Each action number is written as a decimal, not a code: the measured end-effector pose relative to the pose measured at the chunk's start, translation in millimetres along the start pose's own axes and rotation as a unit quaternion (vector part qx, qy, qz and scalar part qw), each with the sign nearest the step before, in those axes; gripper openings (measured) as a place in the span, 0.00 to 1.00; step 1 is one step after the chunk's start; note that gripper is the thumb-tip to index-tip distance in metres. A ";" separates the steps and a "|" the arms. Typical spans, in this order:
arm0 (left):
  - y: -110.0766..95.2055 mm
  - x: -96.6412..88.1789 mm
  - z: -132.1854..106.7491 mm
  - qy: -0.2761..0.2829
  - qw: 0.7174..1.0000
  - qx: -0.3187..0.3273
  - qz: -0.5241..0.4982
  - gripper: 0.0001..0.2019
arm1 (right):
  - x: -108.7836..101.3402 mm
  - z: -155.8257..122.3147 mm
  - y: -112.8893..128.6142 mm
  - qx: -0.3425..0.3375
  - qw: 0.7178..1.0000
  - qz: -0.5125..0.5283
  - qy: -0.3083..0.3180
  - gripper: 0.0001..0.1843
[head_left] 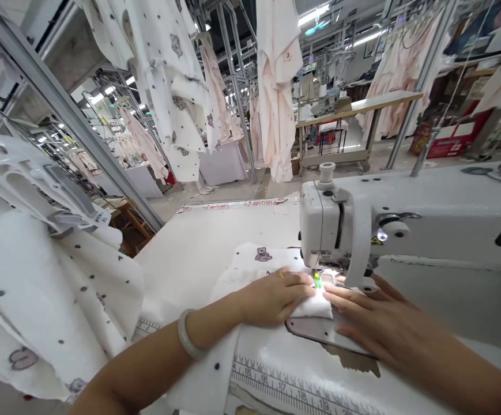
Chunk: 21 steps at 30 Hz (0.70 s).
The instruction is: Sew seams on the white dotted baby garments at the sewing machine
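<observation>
White fabric with small bear and dot prints lies under the needle area of a white sewing machine. My left hand rests on this fabric just left of the presser foot, its fingers lying flat with the tips close to the needle. On the other side, my right hand stretches its fingers to the fabric's right edge, partly beneath the machine's arm guard. A bright lamp lights the stitching spot, where a small green and yellow piece shows. The fabric trails down past my left forearm.
Printed white garment pieces hang from a white plastic hanger clamp at the left. A measuring tape strip runs along the table's near side. More white garments and pink ones hang beyond the table. Metal posts stand around.
</observation>
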<state>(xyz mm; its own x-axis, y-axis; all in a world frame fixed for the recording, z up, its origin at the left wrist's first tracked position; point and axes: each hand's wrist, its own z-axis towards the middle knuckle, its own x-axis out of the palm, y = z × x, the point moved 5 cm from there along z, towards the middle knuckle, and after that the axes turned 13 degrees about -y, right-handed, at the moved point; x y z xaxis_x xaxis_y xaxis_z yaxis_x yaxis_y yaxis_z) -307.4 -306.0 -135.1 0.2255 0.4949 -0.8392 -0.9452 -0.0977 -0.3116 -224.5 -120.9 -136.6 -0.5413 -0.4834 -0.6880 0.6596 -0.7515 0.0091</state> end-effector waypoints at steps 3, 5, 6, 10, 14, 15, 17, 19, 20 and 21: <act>3.9 -0.2 2.3 0.007 1.000 0.011 -0.006 0.17 | -1.5 -0.6 2.7 -0.036 0.999 -0.016 -0.023 0.22; 7.3 0.6 3.0 0.018 1.000 0.020 -0.010 0.17 | -0.9 -3.1 1.0 -0.031 0.999 -0.024 -0.035 0.26; 9.6 0.8 3.3 0.022 0.999 0.021 -0.011 0.18 | 0.2 -5.2 -0.5 -0.024 0.999 -0.026 -0.034 0.28; 18.4 -1.4 5.4 0.031 0.999 0.014 -0.013 0.18 | 6.4 -15.3 -9.0 0.012 1.000 -0.022 -0.005 0.32; 15.6 -6.4 8.8 0.055 0.998 0.019 0.019 0.18 | 5.4 -15.8 -14.5 0.031 0.999 0.003 0.014 0.32; 12.6 -6.7 9.0 0.065 0.997 0.020 0.041 0.18 | 4.6 -14.2 -15.3 0.038 0.999 0.013 0.021 0.30; 3.8 -5.0 8.1 0.081 0.993 0.026 0.079 0.18 | 4.0 -11.2 -16.2 0.059 0.997 0.035 0.044 0.25; -5.3 -1.1 5.7 0.084 0.992 0.026 0.092 0.17 | 4.3 -9.3 -14.7 0.074 0.993 0.059 0.066 0.22; -8.6 0.7 4.2 0.077 0.993 0.018 0.086 0.17 | 4.7 -9.0 -13.1 0.078 0.992 0.068 0.075 0.22; -10.5 1.9 2.7 0.063 0.995 0.003 0.075 0.17 | 5.0 -8.8 -11.1 0.079 0.991 0.075 0.082 0.22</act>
<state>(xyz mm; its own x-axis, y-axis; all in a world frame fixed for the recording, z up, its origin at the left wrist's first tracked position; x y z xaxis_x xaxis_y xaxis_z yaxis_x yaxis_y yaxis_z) -297.7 -301.7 -132.2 0.1099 0.3620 -0.9257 -0.9716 -0.1570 -0.1768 -229.9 -111.0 -146.5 -0.3432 -0.5253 -0.7786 0.6297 -0.7438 0.2243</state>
